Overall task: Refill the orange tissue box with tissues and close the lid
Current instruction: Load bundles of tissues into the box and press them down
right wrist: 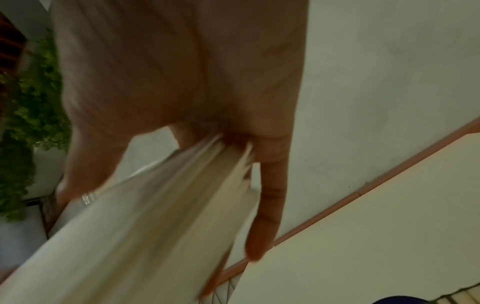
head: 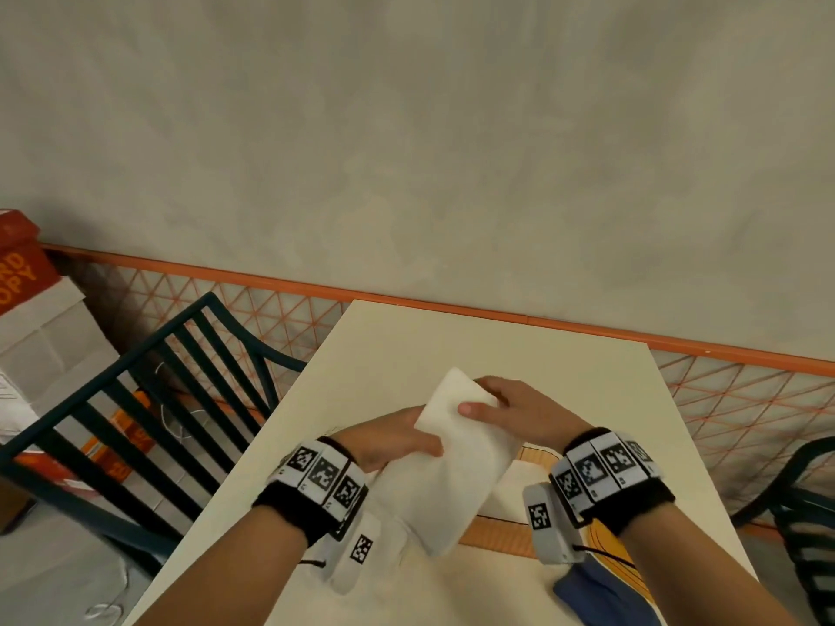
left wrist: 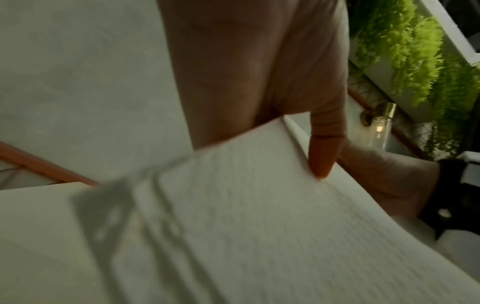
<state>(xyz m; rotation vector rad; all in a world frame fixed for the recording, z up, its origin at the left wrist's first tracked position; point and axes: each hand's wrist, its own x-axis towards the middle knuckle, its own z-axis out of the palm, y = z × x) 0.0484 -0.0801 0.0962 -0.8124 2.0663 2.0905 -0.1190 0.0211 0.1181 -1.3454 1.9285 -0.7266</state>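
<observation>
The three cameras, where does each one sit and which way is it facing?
Head: on the head, looking down at the table; both forearms, left hand, right hand.
Left wrist: along the left hand at the tissue stack; one fingertip on it.
Right wrist: along the right hand, fingers gripping the stack's edge.
All three share the stack.

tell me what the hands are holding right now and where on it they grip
Both hands hold one stack of white tissues above the table. The right hand grips its far end; the left hand holds its left edge near the middle.
</observation>
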